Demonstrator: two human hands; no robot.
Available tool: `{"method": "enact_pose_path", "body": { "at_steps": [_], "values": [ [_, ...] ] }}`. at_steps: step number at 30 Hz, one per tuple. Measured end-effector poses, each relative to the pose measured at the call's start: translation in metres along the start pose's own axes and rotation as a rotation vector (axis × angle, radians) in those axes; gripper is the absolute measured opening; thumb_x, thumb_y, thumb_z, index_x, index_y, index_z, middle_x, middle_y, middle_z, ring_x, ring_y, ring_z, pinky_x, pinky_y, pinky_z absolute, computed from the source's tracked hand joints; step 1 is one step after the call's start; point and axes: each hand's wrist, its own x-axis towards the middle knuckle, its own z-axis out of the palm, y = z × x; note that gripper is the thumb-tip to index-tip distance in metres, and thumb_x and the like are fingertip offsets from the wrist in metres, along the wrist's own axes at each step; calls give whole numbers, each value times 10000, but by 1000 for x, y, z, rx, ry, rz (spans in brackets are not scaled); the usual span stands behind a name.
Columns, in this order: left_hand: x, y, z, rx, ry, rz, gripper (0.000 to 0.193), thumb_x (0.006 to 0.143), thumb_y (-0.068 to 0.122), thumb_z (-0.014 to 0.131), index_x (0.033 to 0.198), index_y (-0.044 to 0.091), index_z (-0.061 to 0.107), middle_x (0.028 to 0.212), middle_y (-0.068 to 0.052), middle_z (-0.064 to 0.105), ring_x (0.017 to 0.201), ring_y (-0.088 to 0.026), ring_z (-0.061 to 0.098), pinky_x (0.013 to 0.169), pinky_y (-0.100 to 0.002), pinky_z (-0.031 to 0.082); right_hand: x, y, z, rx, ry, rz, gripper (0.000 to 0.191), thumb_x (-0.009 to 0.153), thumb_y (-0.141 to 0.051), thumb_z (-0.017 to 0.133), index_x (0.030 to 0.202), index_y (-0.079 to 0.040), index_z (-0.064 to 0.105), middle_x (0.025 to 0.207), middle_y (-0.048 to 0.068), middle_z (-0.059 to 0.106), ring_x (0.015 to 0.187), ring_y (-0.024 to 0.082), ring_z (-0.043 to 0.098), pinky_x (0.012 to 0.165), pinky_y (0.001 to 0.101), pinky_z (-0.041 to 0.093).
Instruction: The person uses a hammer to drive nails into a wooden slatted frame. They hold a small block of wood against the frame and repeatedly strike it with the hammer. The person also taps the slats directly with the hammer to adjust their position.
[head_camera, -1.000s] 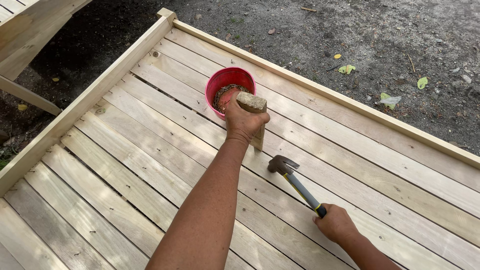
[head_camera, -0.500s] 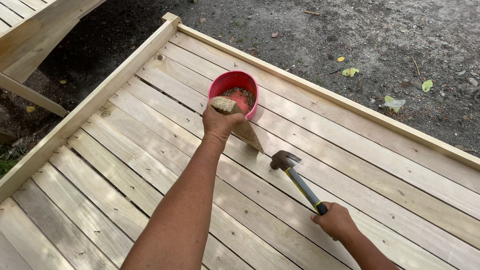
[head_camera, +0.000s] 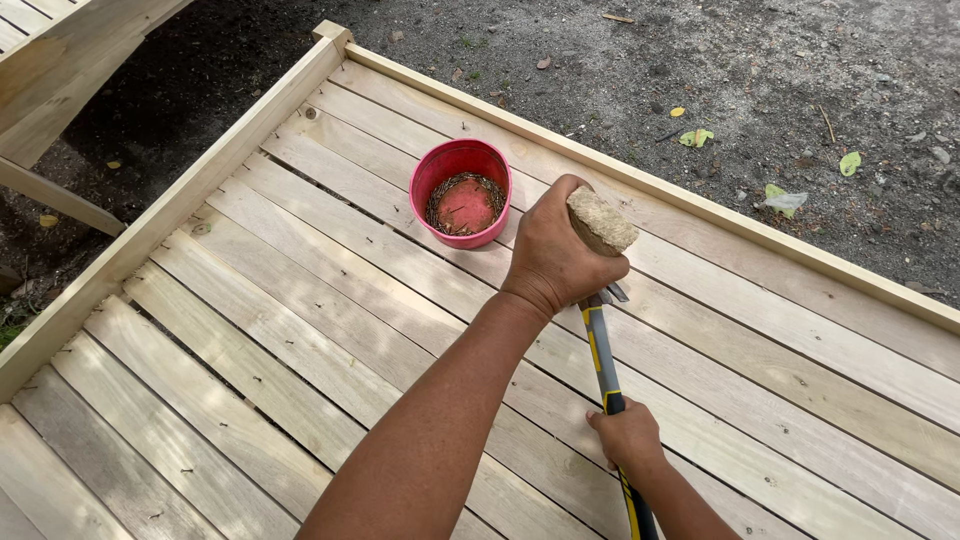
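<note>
Left fingers (head_camera: 590, 215) wrapped round wood block (head_camera: 603, 222), right fingers (head_camera: 612, 432) gripping hammer (head_camera: 603, 365), its head hidden behind left hand (head_camera: 555, 250).

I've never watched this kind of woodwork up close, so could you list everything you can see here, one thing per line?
Slatted wooden platform: one, pale wood, fills most of the view, raised edge rail along the far side.
Bowl: one, red, on the slats near the far corner, with small dark nails inside.
Wooden block: one, tan, gripped upright over the slats.
Hammer: one, yellow and black handle, head hidden behind the block hand.
Wooden frame: one, pale, upper left on the ground.
Ground: dark soil with scattered leaves.
Left hand: closed around the block.
Right hand: closed on the hammer handle.
</note>
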Motion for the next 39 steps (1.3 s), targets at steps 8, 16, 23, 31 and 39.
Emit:
{"method": "enact_pose_path", "body": {
  "at_steps": [8,16,23,31,39],
  "values": [
    [-35,-47,-70,19,176,-259,843,504,174,844,1271,60,514,1043,-107,701,951,-215,715,875,-352,603,-10,17,0,-117,-30,-34,274,904,-254,760,938,-14,633,622,90,606,449,220,580,453,389,516],
    [-63,-95,-74,-49,276,-283,619,527,188,847,1072,67,580,931,-74,726,846,-193,723,824,-330,621,-30,2,-8,-52,-120,6,259,924,-193,754,892,-18,567,562,66,518,423,187,480,422,378,464],
    [-60,-102,-73,-56,309,-426,662,488,178,871,1082,97,593,975,-56,723,886,-177,712,856,-330,602,-84,-33,-18,-184,-162,-18,262,912,-213,801,931,-56,592,572,30,511,430,150,479,429,327,463],
    [-54,-115,-85,-156,284,-493,735,496,172,853,1170,74,577,1059,-77,706,957,-189,715,887,-327,619,-159,-121,-52,-141,-83,-425,308,862,-296,807,793,-85,594,553,28,541,456,147,488,479,328,461],
    [-58,-136,-72,-54,323,-430,705,508,213,875,1146,77,609,1046,-71,721,946,-191,712,889,-319,593,-172,-126,-56,-465,-63,-383,303,889,-341,787,799,-97,631,656,25,580,619,167,522,631,381,464]
  ]
}}
